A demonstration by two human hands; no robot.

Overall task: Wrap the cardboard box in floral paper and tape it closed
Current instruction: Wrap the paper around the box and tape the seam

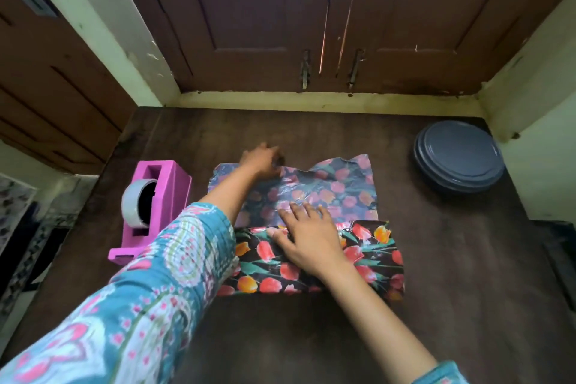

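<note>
The floral paper (330, 193) lies on the dark table, its pale underside up at the far half and its bright tulip side folded over the near half (367, 256). The cardboard box is hidden under that fold. My left hand (261, 160) reaches to the paper's far left edge and pinches it; the hand is blurred. My right hand (307, 238) rests flat with straight, spread fingers across the fold's edge, pressing the paper down. A pink tape dispenser (156, 206) with a grey tape roll stands left of the paper.
A stack of dark blue-grey plates (458, 156) sits at the table's far right. Brown cupboard doors (311, 19) close off the wall behind the table (467, 290). Pale walls hem the table in on the far left and right.
</note>
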